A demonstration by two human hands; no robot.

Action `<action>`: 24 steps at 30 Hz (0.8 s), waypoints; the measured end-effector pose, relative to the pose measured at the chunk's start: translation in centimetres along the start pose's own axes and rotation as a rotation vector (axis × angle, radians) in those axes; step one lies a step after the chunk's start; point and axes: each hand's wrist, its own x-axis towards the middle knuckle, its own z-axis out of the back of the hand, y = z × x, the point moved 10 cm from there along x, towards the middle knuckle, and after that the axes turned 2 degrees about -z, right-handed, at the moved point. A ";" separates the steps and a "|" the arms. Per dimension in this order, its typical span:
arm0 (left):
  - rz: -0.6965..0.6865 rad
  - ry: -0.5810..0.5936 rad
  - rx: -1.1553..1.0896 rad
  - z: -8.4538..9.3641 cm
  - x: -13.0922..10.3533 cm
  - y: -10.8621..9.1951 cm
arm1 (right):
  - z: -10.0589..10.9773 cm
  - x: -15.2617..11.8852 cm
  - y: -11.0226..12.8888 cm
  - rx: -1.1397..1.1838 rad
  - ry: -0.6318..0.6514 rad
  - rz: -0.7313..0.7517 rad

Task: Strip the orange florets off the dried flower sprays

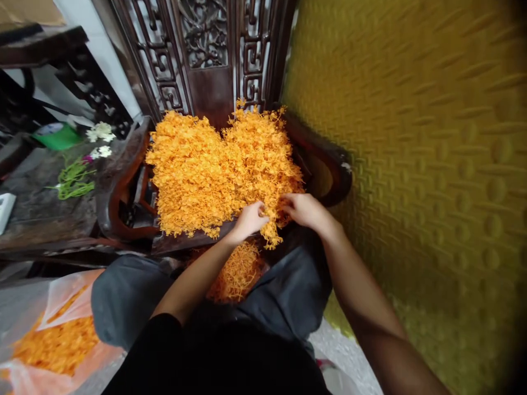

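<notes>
A large pile of small orange flowers (pixel 193 170) fills the seat of a dark carved wooden chair (pixel 209 88). At the pile's front edge, my left hand (pixel 250 219) has its fingers closed on orange flowers, and a small clump hangs beside it. My right hand (pixel 302 209) is just to the right, its fingertips curled in against the flowers at the pile's front right; what they pinch is too small to make out. Below the seat, between my knees, lies a heap of thin orange stems (pixel 239 274).
On the left, a dark table (pixel 37 214) bears a green tape roll (pixel 57 136), white flowers (pixel 101 131) and green strands (pixel 74 178). A plastic bag of orange petals (pixel 61 340) lies at lower left. A yellow textured sheet (pixel 432 164) stands along the right.
</notes>
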 end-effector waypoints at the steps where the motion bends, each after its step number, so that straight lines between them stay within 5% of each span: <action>1: 0.008 -0.001 -0.026 0.4 0.3 0.3 | -1.4 -0.4 -0.7 -0.026 0.031 -0.018; 10: 0.038 0.060 -0.109 1.4 -0.1 2.1 | -3.5 -3.0 -3.2 -0.041 0.111 -0.050; 14: 0.016 0.036 -0.070 1.5 -0.2 2.0 | -0.4 -4.3 -3.8 0.060 -0.141 -0.070; 17: -0.025 -0.030 -0.007 2.4 -0.5 0.7 | 0.3 -4.7 -4.6 0.192 -0.280 -0.116; 21: -0.147 -0.162 0.073 3.8 -1.1 -2.8 | -2.6 -3.4 -4.6 0.269 -0.084 -0.074; 24: -0.242 -0.231 0.050 4.6 -1.1 -5.3 | -2.5 -2.5 -5.6 0.307 -0.113 -0.109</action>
